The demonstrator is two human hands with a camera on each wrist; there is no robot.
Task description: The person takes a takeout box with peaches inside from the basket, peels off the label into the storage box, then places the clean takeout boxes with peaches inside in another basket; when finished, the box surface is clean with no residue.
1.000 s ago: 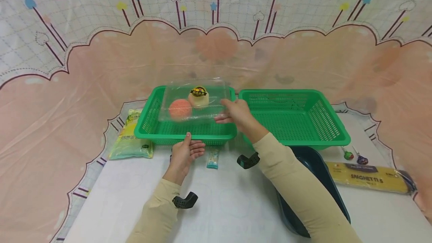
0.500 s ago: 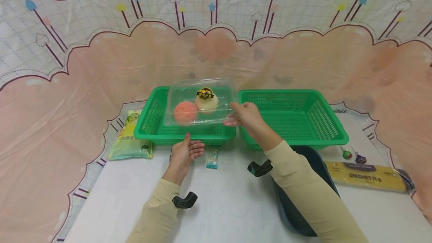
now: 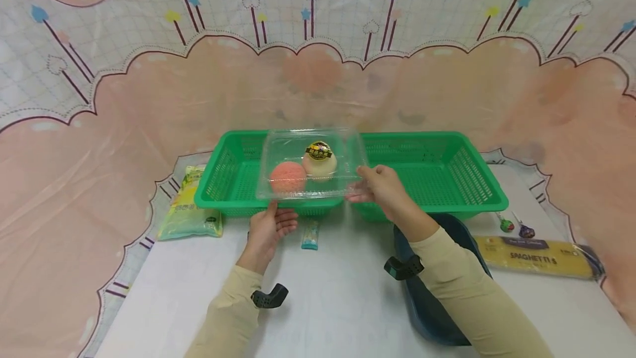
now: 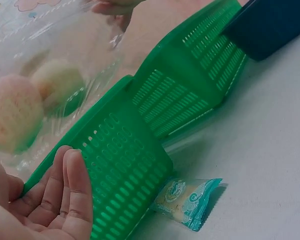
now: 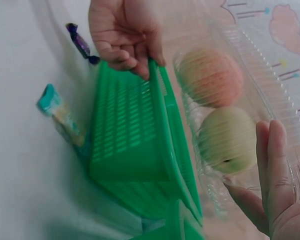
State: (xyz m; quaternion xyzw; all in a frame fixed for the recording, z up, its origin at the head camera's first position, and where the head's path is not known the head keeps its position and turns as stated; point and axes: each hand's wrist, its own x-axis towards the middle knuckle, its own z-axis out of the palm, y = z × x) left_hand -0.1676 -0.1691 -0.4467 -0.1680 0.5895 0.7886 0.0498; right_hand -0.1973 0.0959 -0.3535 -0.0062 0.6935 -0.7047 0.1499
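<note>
Right hand holds one box—two fruits inside—left hand pinching one basket.

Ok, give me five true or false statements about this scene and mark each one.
1. The right hand holds the clear box. True.
2. Three fruits show in the clear box. False: just a pinkish fruit and a pale fruit.
3. The left hand touches the left green basket. True.
4. In the head view, the spaghetti packet lies at the left edge. False: it lies toward the right.
5. The wrapped snack lies on the table in front of the left green basket. True.
</note>
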